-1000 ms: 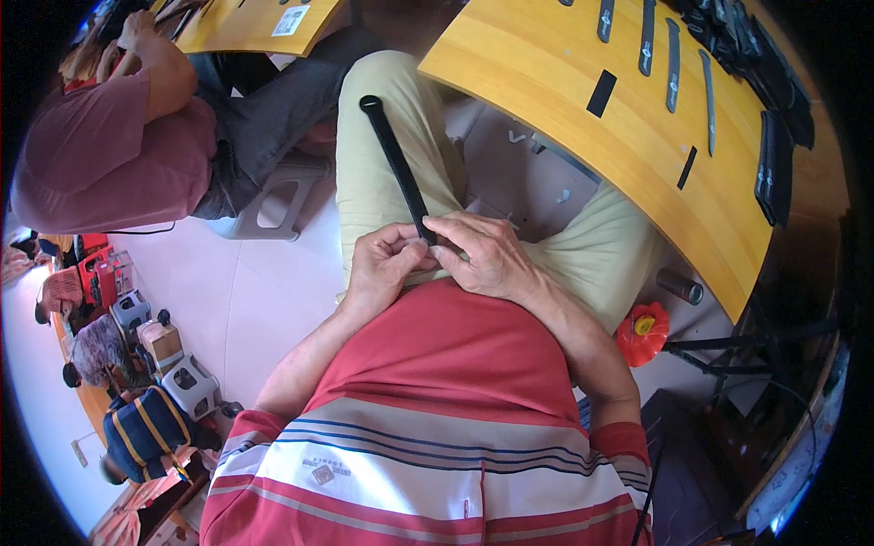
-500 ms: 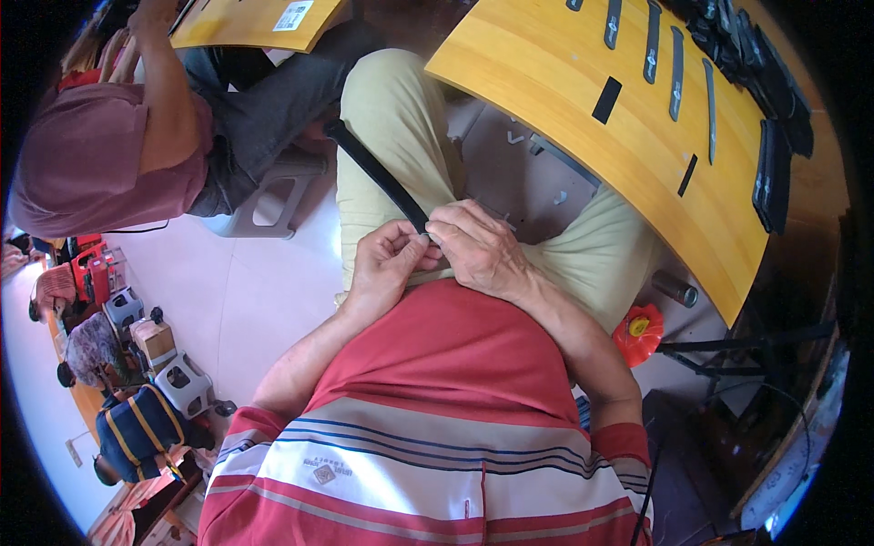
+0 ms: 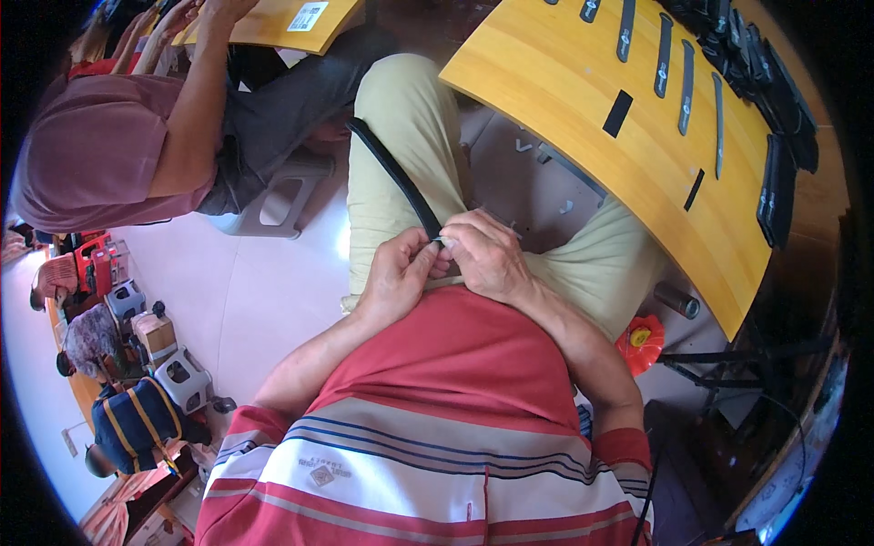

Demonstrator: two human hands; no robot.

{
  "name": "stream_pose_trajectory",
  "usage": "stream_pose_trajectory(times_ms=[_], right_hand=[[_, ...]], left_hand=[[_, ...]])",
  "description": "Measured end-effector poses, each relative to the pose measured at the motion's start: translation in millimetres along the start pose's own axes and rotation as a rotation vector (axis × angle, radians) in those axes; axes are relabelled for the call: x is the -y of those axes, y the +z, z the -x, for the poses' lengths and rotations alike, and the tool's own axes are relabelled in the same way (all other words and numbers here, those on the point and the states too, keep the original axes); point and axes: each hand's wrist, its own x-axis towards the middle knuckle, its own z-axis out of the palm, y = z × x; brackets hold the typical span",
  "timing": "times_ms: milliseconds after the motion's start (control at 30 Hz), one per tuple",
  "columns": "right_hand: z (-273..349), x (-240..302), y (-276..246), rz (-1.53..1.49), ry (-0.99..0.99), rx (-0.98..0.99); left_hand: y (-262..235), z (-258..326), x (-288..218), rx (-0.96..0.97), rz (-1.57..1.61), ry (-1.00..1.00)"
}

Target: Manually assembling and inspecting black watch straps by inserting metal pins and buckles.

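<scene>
A long narrow black strap [image 3: 393, 170] slants across my lap, its far end lying over my left knee. My left hand [image 3: 399, 271] is closed on the near end, thumb and fingers pinching it. Against that same end my right hand [image 3: 488, 257] presses its fingertips, also closed. A small pale sliver [image 3: 442, 240] shows between the two hands; what it is I cannot make out. The fingers hide the tip of the strap.
At the right, a yellow wooden table [image 3: 537, 82] bears several grey straps [image 3: 662, 56], a black patch [image 3: 617, 113] and stacked black straps [image 3: 776, 191]. A co-worker [image 3: 100, 146] sits at the left. A dark cylinder [image 3: 676, 299] and a red flower-shaped thing [image 3: 640, 344] are below the table.
The whole view has shifted a little. My hands stay pinched at the strap's near end, and the pale sliver shows more plainly. The co-worker's arm has shifted, with more hands showing at the far left.
</scene>
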Motion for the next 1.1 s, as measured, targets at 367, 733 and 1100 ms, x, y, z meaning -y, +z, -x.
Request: stream_pose_trajectory(times_ms=[367, 733, 1100], right_hand=[[-5.3, 8.3, -6.4, -0.283, 0.304, 0.067], [-8.1, 10.2, -7.3, -0.108, 0.079, 0.020], [-62.8, 20.4, -82.8, 0.182, 0.032, -0.241]], left_hand=[[-0.2, 1.4, -9.7, 0.009, -0.110, 0.004], [-6.4, 13.2, -21.4, 0.090, -0.138, 0.026], [-67.2, 71.2, -58.6, 0.205, -0.612, 0.141]])
